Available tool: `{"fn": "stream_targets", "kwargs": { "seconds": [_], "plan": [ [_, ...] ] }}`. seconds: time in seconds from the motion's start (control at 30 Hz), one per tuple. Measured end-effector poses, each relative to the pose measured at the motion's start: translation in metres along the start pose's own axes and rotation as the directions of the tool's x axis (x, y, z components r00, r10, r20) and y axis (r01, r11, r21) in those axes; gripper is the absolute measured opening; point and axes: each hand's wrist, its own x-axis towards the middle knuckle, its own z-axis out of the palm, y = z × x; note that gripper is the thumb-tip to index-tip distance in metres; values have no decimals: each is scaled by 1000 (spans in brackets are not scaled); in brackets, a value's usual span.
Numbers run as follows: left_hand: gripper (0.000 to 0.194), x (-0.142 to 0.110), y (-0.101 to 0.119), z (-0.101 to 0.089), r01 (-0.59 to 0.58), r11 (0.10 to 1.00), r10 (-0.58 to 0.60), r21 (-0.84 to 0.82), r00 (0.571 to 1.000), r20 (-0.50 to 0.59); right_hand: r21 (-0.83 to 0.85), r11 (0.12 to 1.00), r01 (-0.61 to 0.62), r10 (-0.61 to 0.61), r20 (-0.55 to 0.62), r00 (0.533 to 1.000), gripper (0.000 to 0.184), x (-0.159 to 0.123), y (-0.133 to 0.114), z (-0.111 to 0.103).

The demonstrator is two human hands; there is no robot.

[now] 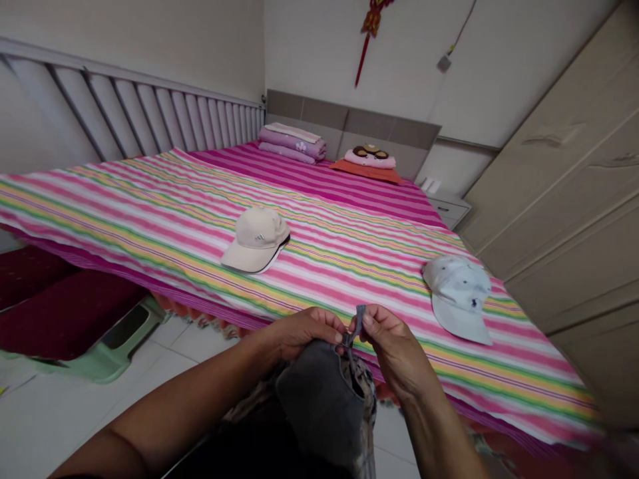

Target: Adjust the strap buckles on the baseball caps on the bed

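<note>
A grey cap (319, 399) hangs in front of me at the bed's near edge, its back turned up. My left hand (304, 330) is closed on the cap's rear rim. My right hand (392, 346) pinches the cap's grey adjuster strap (359, 316), which sticks up between my fingertips. On the striped bedspread (150, 206) lie a beige cap (257, 238) with a dark brim edge, further in, and a white cap (462, 296) to the right of my hands.
Folded purple bedding (294, 142) and a pink pillow (370, 158) on an orange one lie at the headboard. A beige wardrobe (574, 199) stands along the right. A green stool (117, 346) under dark red cushions (60, 313) sits on the tiled floor, left.
</note>
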Motion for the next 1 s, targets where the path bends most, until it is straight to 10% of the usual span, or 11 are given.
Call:
{"fn": "stream_targets", "kwargs": {
  "seconds": [1.0],
  "plan": [
    [21, -2, -4, 1, -90, 991, 94, 95, 995, -43, -270, 949, -163, 196, 97, 976, 26, 0, 4, -8]
  ]
}}
